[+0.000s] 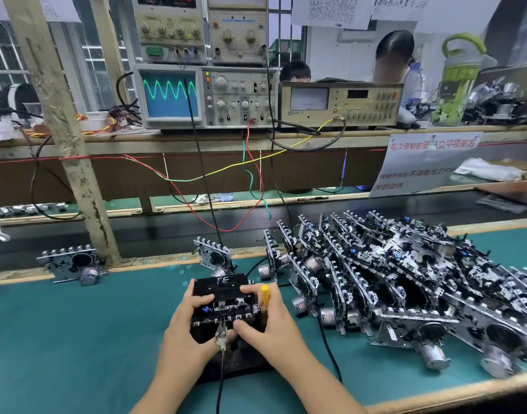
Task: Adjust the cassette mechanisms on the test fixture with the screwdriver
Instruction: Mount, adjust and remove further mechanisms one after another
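Observation:
A cassette mechanism [226, 309] sits on the black test fixture [241, 358] at the front middle of the green mat, with a black cassette [220, 286] marked in white loaded in it. My left hand [187, 327] grips the mechanism's left side, thumb on top. My right hand [266, 321] holds a yellow-handled screwdriver [265, 295] and its fingers curl over the mechanism's right side; the screwdriver's tip is hidden. An alligator clip [221, 336] on a black lead bites the mechanism's front edge.
A large heap of cassette mechanisms [405, 282] fills the mat to the right. Single mechanisms stand at back centre [216, 256] and back left [72, 262]. An oscilloscope [205, 95] showing a green wave sits on the shelf, wires hanging down. People sit beyond the shelf.

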### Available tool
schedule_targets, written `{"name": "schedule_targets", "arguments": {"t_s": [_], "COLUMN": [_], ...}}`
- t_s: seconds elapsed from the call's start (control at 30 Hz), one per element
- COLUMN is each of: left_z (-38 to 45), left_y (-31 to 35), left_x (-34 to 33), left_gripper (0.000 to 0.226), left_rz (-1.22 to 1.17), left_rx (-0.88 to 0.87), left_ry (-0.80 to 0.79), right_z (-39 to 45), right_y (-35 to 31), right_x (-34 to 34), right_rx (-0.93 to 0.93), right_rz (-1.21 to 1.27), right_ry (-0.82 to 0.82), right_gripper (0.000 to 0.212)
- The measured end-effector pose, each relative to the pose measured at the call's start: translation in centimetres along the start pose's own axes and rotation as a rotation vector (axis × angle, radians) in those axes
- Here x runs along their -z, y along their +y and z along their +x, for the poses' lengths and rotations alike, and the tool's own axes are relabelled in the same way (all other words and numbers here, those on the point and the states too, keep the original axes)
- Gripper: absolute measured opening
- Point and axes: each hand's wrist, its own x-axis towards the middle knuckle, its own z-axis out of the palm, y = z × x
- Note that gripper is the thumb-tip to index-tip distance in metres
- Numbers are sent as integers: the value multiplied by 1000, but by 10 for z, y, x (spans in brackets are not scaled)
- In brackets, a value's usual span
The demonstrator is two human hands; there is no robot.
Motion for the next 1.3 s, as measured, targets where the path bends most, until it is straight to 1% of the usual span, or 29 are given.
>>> {"name": "schedule_targets", "arguments": {"t_s": [0.17,0.4,0.73,0.97,1.3], "left_z": [-1,-1,-2,0,0], "left_y": [0,1,2,2,0], "left_x": [0,0,0,0,0], "left_gripper": [65,70,65,71,72], "left_rz": [8,6,15,24,38], "left_rx": [-1,-2,-5,-11,-6], "left_ry": [1,1,8,17,9], "right_z": [1,2,2,1,0], "right_y": [2,4,3,1,0], "right_x": [0,0,-1,-2,-2], "right_rx": [2,3,11,11,2], "right_rz": [-14,-14,1,21,23], "right_ry": [-1,-1,13,26,30], "right_gripper": [50,49,52,51,49]}}
